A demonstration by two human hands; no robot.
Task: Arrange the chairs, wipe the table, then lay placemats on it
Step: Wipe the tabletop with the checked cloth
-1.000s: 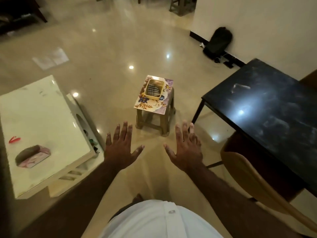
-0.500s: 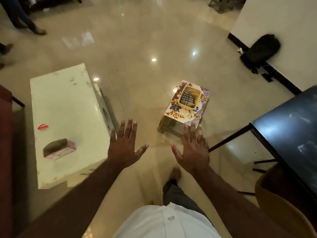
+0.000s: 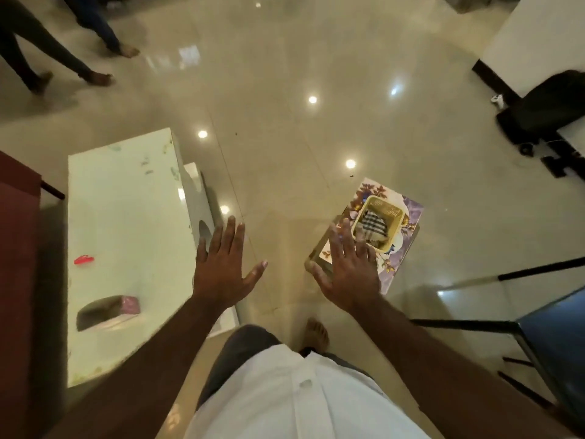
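Left grip (image 3: 221,274) spread flat, palm down, fingers straight and apart, thumb out, holding nothing, arm stretched forward over the near corner of the pale glossy rectangular counter (image 3: 126,210). Right grip (image 3: 348,274) also spread, palm down, fingertips blurred, over the near corner of the floral-print rectangular placemat (image 3: 408,217); contact cannot be told. Placemat lies on a small low wooden stool (image 3: 316,248) and overhangs its edges. On the placemat sits a yellow plastic rectangular tray (image 3: 397,231) with a folded checked cloth (image 3: 375,224) inside. Glossy beige tiled floor (image 3: 285,122) runs open between pale counter and stool and beyond them. Dark glossy black-framed counter (image 3: 557,353) cuts in at the right edge, thin metal legs just beside the stool. On the pale counter: a small red plastic item (image 3: 84,259) and a dark box with pink sides (image 3: 107,312), well apart. Dark red flat surface (image 3: 15,248) borders the left. Black bag (image 3: 550,106) against the far right wall. Other people's legs (image 3: 47,58) top left.
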